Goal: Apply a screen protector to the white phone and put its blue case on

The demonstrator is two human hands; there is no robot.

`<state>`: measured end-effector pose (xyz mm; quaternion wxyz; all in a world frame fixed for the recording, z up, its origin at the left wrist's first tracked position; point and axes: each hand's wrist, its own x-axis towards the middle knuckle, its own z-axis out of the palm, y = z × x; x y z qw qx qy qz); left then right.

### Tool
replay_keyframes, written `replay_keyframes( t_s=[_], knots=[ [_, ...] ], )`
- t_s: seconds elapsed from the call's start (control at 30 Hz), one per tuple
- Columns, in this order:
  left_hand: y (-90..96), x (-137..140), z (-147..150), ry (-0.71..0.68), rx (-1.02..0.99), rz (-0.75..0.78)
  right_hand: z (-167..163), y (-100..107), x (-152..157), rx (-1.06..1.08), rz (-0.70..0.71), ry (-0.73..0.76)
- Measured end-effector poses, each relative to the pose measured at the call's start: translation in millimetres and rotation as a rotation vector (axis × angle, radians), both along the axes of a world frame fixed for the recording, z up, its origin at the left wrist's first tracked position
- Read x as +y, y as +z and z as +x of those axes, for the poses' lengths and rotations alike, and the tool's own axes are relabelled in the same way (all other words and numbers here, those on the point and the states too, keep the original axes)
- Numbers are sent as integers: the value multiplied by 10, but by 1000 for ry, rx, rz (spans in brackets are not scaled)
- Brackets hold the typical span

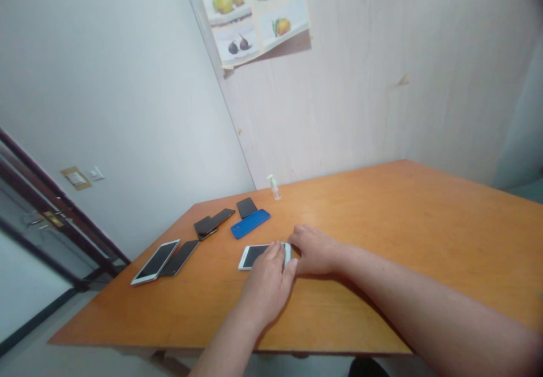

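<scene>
A white-framed smartphone point(253, 256) with a dark screen lies flat on the wooden table in front of me. Across its right half lies my left hand point(271, 281), fingers over the screen toward the far edge and thumb at the near right corner, gripping it. My right hand point(316, 250) is bent around the phone's right end, its fingertips at the edge and partly hidden. A pale whitish strip of that end shows between the two hands; whether it is anything more than the phone's border, I cannot tell.
On the table point(382, 219) to the left lie a white tablet point(155, 262), a black phone point(180, 258), stacked dark phones point(216, 221), a blue phone point(250, 224) and a small dark device point(246, 207). Near the wall stands a clear pump bottle point(274, 187).
</scene>
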<state>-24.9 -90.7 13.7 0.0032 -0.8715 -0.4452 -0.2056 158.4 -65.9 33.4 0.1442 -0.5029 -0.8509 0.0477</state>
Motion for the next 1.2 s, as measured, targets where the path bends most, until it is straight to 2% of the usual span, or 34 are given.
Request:
replay_keyframes(
  t_s=[0.07, 0.23, 0.3, 0.43, 0.53, 0.63, 0.7, 0.87, 0.97, 1.07, 1.2],
  knots=[
    [7, 22, -58, -1, 17, -5, 2, -1, 1, 0, 0, 2],
    [-9, 214, -427, 115, 1, 0, -8, -5, -6, 15, 24, -9],
    [-16, 255, -482, 138, -15, -11, -12, -3, -6, 17, 15, -12],
    [2, 169, -251, 119, -24, -23, -7, 9, -4, 20, 1, -10],
    [42, 51, 31, -4, -46, -27, 7, 12, 3, -4, -5, 10],
    [73, 0, 141, -79, -33, -24, 22, 8, 13, -25, -7, 32],
    [69, 13, 60, -48, -5, -18, 24, 5, 14, -19, -3, 33],
    [8, 107, -440, 99, 30, -43, 2, 10, 0, 18, -14, -9],
    [-11, 114, -606, 181, 22, -57, -10, 18, -7, 23, -17, -13],
    [-11, 43, -496, 193, 18, -57, -8, 26, -7, 22, -22, -12],
    [4, -112, -107, 72, 16, -62, 7, 14, 3, -2, -22, -5]
  ],
)
